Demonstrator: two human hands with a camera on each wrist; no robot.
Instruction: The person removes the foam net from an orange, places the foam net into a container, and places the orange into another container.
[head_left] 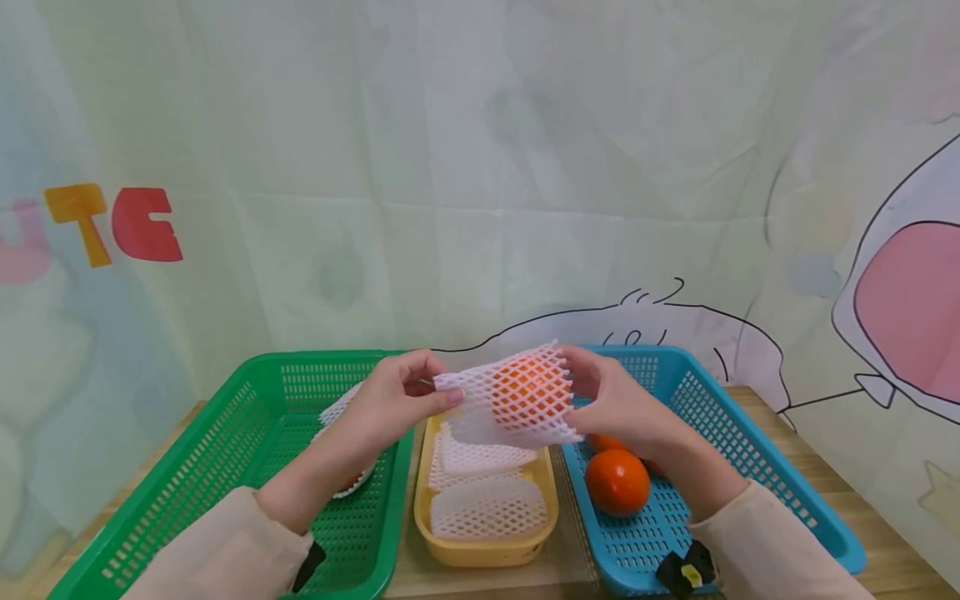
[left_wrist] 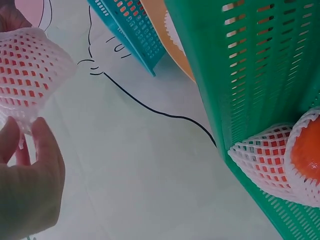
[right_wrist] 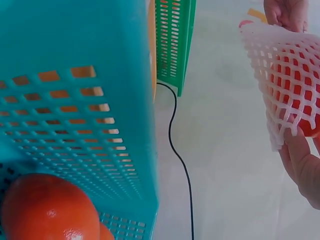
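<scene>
A white foam net sleeve (head_left: 468,421) is held up above the baskets, with a round orange-red fruit (head_left: 531,392) inside its right part. My left hand (head_left: 393,404) pinches the sleeve's narrower left end between thumb and fingers. At the opposite end, my right hand (head_left: 622,404) grips the fruit, thumb below and fingers behind. The fruit shows through the mesh in both wrist views. Under the hands, more foam nets (head_left: 491,507) lie flat in a small yellow basket (head_left: 487,552).
On the left stands a green basket (head_left: 396,525) holding net-wrapped fruit (left_wrist: 270,160), partly hidden by my left forearm in the head view. To the right, a blue basket (head_left: 787,496) contains loose orange-red fruits (head_left: 617,483). A printed cloth (head_left: 465,208) hangs behind the wooden table (head_left: 562,575).
</scene>
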